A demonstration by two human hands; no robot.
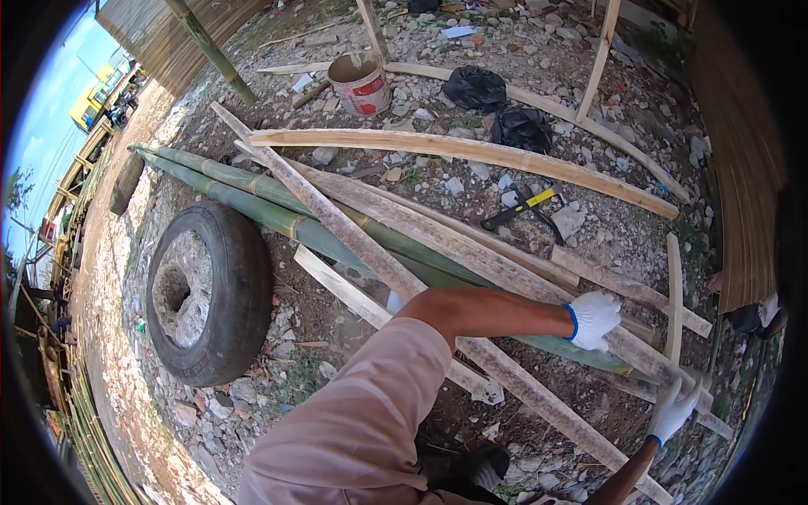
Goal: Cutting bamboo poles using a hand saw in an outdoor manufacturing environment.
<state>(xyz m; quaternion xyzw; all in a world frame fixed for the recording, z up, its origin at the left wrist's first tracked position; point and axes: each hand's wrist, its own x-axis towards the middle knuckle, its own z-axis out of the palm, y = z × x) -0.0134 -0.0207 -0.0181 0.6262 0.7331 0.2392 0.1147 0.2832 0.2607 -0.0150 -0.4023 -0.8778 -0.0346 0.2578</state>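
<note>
My left hand [594,321], in a white knitted glove with a blue cuff, is closed on the edge of a long weathered wooden plank [471,253]. The plank runs from upper left to lower right over green bamboo poles [252,206]. At the plank's lower right end is my right hand [672,413], also gloved in white. It lies against the wood with thumb and fingers apart. A second weathered plank [337,223] crosses beneath my left arm. Beyond the planks lies a hammer-like tool [528,207] with a yellow and black handle.
A tyre [252,278] with a concrete-filled middle lies at left. Behind the planks are a dirty bucket [360,87], black plastic bags [475,89] and a pale timber [463,148]. Upright wooden posts [599,59] stand at the back. Rubble and stones cover the ground.
</note>
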